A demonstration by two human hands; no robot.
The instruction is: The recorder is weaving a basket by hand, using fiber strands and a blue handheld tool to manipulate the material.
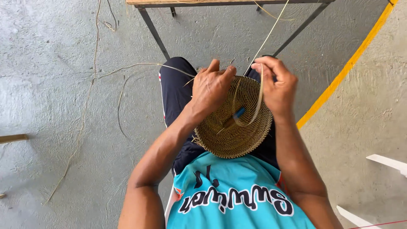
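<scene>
- The step in hand looks like coiling work on a basket, which rests on the person's lap, tilted toward the camera; its open side faces up
- The left hand lies over the basket's far-left rim, fingers curled and pressed together on the edge, thumb hidden
- The right hand sits at the far-right rim; its fingers pinch a pale strand, which bends down across the basket's inside and also runs up toward the table
- A thin tool with a blue end lies inside the bowl, touched by neither hand
- The next move, in my judgement, calls for a steady hold on the rim and even tension on the strand, so the stitch seats tight against the coil
- The basket is round and shallow, brown, tightly ribbed in fine concentric rows; the strand is flat, stiff, straw-coloured
- Loose strands trail over the rough grey floor; a yellow line crosses it to the right
</scene>
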